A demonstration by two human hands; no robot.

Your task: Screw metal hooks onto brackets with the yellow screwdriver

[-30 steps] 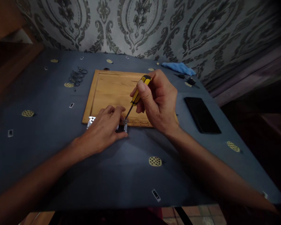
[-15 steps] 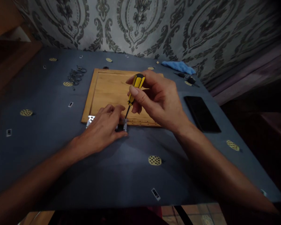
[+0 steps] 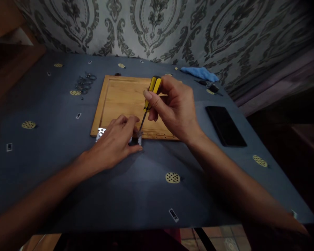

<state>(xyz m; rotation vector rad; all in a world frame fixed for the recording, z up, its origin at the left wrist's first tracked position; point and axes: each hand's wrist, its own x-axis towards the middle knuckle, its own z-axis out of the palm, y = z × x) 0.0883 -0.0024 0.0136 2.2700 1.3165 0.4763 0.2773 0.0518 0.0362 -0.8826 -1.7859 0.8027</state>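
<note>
My right hand (image 3: 174,108) is closed round the yellow-and-black handle of a screwdriver (image 3: 153,89), held tilted. Its tip meets a small shiny metal fitting (image 3: 139,139) at the front edge of a wooden board (image 3: 125,92). My left hand (image 3: 117,139) spans that edge, thumb and bent fingers closed about the fitting and steadying it. Left of this hand, a silver metal plate with holes (image 3: 101,132) shows at the board's corner. My palm and fingers hide what lies between the two metal parts. Small dark holes run along the board's front edge to the right.
A black phone (image 3: 226,126) lies right of the board. Behind it are a dark tool (image 3: 210,86) and a blue cloth (image 3: 200,73). Several small metal pieces with loops (image 3: 84,83) lie at the back left of the blue-grey tablecloth (image 3: 107,198). A patterned wall covering (image 3: 151,28) rises behind.
My right hand has shifted slightly left and up, and the screwdriver handle has turned a little in the fingers. The tip stays at the fitting; my left hand is almost still.
</note>
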